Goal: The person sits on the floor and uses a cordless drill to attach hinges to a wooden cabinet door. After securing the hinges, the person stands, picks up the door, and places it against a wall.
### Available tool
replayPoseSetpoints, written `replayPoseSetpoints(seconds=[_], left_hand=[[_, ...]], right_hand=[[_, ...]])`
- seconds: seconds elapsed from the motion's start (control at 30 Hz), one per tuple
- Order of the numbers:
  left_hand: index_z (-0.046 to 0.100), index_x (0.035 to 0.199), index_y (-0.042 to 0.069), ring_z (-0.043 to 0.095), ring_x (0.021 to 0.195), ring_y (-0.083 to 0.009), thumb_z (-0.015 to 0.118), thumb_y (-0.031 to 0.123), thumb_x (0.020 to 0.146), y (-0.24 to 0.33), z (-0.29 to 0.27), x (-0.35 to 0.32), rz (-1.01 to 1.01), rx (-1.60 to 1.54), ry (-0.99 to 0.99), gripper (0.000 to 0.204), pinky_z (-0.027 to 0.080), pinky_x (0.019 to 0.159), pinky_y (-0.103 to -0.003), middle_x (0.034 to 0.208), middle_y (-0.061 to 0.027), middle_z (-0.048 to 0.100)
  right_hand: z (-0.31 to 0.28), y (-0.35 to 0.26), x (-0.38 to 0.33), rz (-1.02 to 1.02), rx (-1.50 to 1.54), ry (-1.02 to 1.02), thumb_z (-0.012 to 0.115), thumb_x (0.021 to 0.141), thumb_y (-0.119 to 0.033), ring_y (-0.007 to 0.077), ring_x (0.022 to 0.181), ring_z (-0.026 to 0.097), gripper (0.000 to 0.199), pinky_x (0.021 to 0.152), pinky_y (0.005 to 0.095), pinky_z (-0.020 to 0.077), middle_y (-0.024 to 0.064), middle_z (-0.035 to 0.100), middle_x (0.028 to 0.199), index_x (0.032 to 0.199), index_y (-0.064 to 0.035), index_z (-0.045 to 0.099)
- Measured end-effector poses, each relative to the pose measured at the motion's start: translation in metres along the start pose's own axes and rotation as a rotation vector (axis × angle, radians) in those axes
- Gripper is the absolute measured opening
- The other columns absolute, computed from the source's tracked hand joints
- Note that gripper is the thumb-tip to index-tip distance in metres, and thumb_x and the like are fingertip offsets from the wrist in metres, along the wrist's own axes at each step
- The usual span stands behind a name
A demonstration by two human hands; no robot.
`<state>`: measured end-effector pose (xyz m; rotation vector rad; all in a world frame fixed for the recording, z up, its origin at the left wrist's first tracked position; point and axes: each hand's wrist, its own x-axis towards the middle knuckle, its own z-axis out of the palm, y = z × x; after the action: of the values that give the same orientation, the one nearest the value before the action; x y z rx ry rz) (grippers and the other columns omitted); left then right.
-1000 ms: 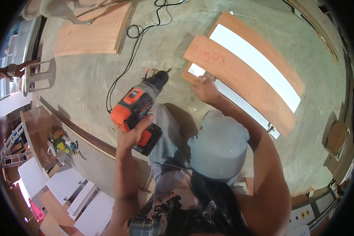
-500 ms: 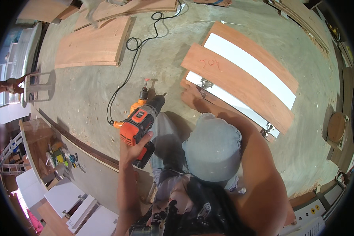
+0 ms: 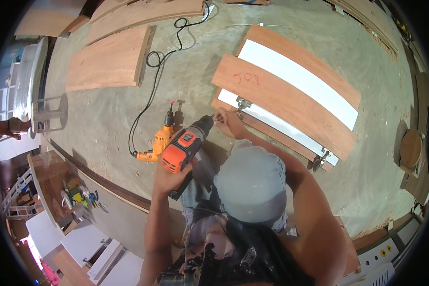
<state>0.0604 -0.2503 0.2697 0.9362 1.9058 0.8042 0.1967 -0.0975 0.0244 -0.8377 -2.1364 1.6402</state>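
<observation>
An orange and black cordless drill (image 3: 178, 155) is held by its grip in my left hand (image 3: 172, 180), its nose pointing up and to the right. At the tip of the drill, my right hand (image 3: 229, 125) has its fingers pinched together; what they hold, if anything, is too small to make out. Just beyond that hand lie wood-brown panels (image 3: 291, 97) with white faces (image 3: 305, 85), stacked in steps on the floor. One metal hinge (image 3: 243, 103) sits near the left end of the nearest white strip, another hinge (image 3: 322, 158) near its right end.
A yellow-orange corded drill (image 3: 161, 141) stands left of my knees, its black cord (image 3: 150, 97) running away across the floor. Brown boards (image 3: 107, 59) lie at the far left. A bench with tools (image 3: 78, 195) is at the left, and a plastic stool (image 3: 50, 114) stands farther off.
My right hand has come away from the hinge edge of the panels toward the drill's tip. The cordless drill has moved right and up to meet it. The corded drill has stayed put.
</observation>
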Motion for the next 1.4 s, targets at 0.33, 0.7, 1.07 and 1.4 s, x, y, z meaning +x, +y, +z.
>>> replayPoseSetpoints(seconds=[0.33, 0.7, 1.07, 1.4], left_hand=[[0.045, 0.138, 0.008, 0.066, 0.104, -0.0347, 0.075, 0.012, 0.071, 0.009, 0.061, 0.059, 0.24, 0.203, -0.151, 0.073, 0.053, 0.088, -0.037, 0.112, -0.0173, 0.068], [0.055, 0.128, 0.002, 0.064, 0.1, -0.0176, 0.078, 0.012, 0.077, 0.015, 0.084, 0.079, -0.018, 0.212, -0.21, 0.057, 0.051, 0.09, -0.032, 0.11, -0.0098, 0.067], [0.061, 0.119, 0.003, 0.064, 0.097, -0.0175, 0.078, 0.012, 0.077, 0.006, 0.095, 0.094, -0.014, 0.203, -0.231, 0.046, 0.051, 0.089, -0.032, 0.107, -0.0093, 0.068], [0.046, 0.137, 0.002, 0.067, 0.098, -0.0157, 0.071, 0.009, 0.075, 0.024, 0.11, 0.112, -0.003, 0.224, -0.214, 0.067, 0.052, 0.084, -0.03, 0.109, -0.0169, 0.069]], right_hand=[[-0.056, 0.009, -0.034, 0.5, 1.804, 0.389, 0.057, 0.096, -0.009, 0.0109, 0.083, 0.066, 0.016, 0.074, 0.0226, 0.0577, 0.0062, 0.066, 0.099, 0.11, -0.0015, 0.061], [-0.062, 0.033, -0.039, 0.4, 1.967, 0.31, 0.051, 0.1, -0.016, 0.0133, 0.08, 0.068, 0.021, 0.072, 0.0226, 0.0611, 0.0067, 0.067, 0.094, 0.106, 0.0016, 0.06], [-0.062, 0.042, -0.043, 0.503, 1.85, 0.298, 0.051, 0.1, -0.02, 0.0109, 0.082, 0.069, 0.022, 0.072, 0.0242, 0.0607, 0.004, 0.069, 0.097, 0.108, -0.003, 0.063], [-0.059, 0.041, -0.034, 0.71, 1.833, 0.394, 0.049, 0.101, -0.013, 0.0146, 0.088, 0.067, 0.019, 0.077, 0.0284, 0.06, 0.0054, 0.069, 0.101, 0.108, -0.0032, 0.063]])
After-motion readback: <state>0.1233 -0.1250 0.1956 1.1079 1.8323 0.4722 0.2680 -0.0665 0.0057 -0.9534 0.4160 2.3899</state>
